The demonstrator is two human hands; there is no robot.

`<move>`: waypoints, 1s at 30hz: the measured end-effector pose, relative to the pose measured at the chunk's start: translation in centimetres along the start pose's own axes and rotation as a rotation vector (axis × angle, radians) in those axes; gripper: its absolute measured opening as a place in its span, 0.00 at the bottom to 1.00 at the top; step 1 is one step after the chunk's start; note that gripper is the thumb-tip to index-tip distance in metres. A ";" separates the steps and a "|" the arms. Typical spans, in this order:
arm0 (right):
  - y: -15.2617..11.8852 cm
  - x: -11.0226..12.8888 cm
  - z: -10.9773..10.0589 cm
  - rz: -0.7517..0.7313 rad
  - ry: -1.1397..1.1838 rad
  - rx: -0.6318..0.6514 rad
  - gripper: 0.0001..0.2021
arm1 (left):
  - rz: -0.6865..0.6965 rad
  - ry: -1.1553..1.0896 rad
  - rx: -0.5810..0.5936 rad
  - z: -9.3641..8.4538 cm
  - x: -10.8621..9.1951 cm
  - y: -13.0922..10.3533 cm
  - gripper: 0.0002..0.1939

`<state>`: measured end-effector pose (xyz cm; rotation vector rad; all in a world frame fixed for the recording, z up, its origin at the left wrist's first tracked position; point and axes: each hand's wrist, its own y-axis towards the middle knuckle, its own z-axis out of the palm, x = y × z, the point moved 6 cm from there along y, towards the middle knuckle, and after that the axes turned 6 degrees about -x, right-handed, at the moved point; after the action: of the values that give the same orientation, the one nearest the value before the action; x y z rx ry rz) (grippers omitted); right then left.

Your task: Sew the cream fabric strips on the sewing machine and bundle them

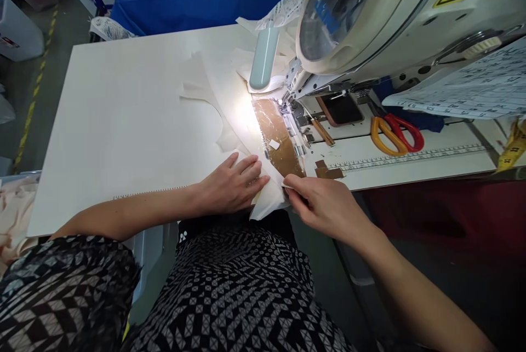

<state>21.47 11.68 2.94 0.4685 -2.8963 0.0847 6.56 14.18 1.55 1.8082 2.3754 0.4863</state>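
Observation:
White fabric (209, 97) lies across the table left of the sewing machine (394, 12), and one corner hangs over the front edge. Flat on the fabric near that edge rests my left hand (238, 183), its fingers stretched out. To its right, my right hand (314, 198) pinches the fabric's edge between thumb and fingers. Brown tape (277, 138) covers the machine bed just beyond both hands, with a small white piece on it. The lamp light falls on the fabric beside the needle area.
Scissors (396, 134) with orange and red handles, a phone (340, 108) and a wooden-handled tool (323, 132) lie right of the needle area. A blue cloth (172, 4) hangs behind the white table (110, 122). A yellow measuring tape (513, 146) hangs at the far right.

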 end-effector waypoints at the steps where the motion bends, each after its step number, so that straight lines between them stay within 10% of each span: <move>1: -0.2 -0.2 -0.1 0.005 0.002 0.014 0.09 | 0.000 -0.001 0.002 0.0 0.0 0.0 0.21; 11: 2.4 0.2 0.4 0.107 0.031 -0.041 0.08 | -0.122 0.104 -0.028 -1.1 3.4 0.3 0.18; 30: 4.9 -0.2 0.7 0.241 0.171 -0.084 0.08 | -0.062 0.012 -0.008 0.4 0.9 0.0 0.20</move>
<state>19.96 16.31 2.08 0.0913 -2.7601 0.0367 6.46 15.13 1.28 1.7271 2.4259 0.4998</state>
